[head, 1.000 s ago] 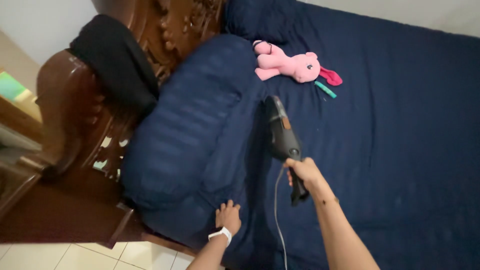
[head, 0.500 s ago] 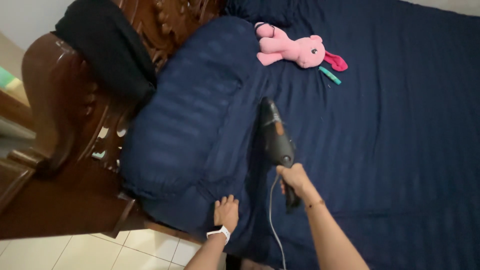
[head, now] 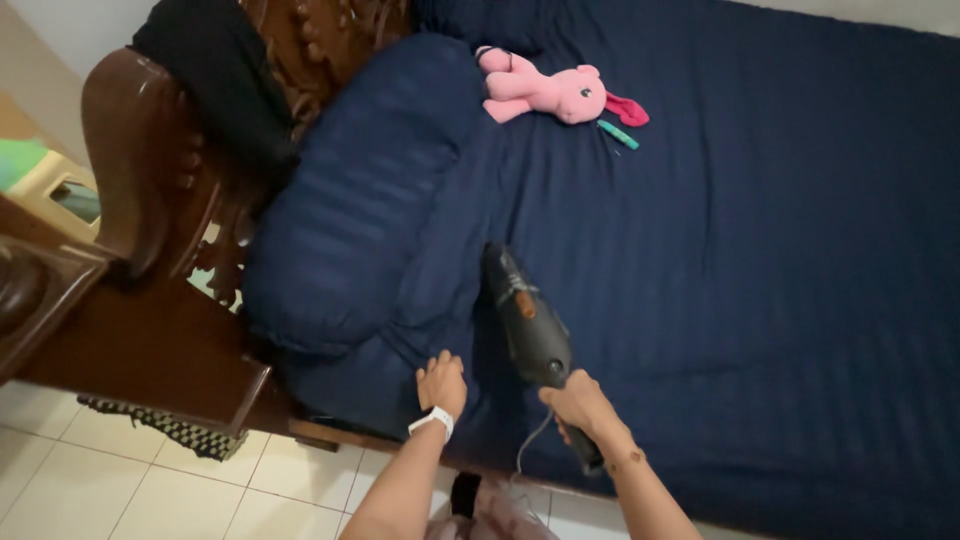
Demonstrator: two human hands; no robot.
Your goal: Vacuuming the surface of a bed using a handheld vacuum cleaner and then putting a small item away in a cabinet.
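Handheld dark grey plastic vacuum cleaner with an orange switch is held by its rear handle in the right hand, whose grip is closed fully round that handle. The body of the vacuum runs from the hand toward eleven o'clock, and its nozzle is laid on the navy striped fabric bedsheet just beside the fold under the pillow. A thin grey cord is seen dropping from the handle toward six o'clock. The left hand, worn with a white wristband, is pressed flat and open on the sheet at nine o'clock of the right hand, with nothing held in it. Judged from this, a stroke of vacuuming along the near edge of the bed is in hand; a steady nozzle contact and a taut sheet would be called for by any further pass. A large navy striped pillow is found at ten o'clock, against the carved dark wooden headboard. A pink plush toy is seen well apart at twelve o'clock.
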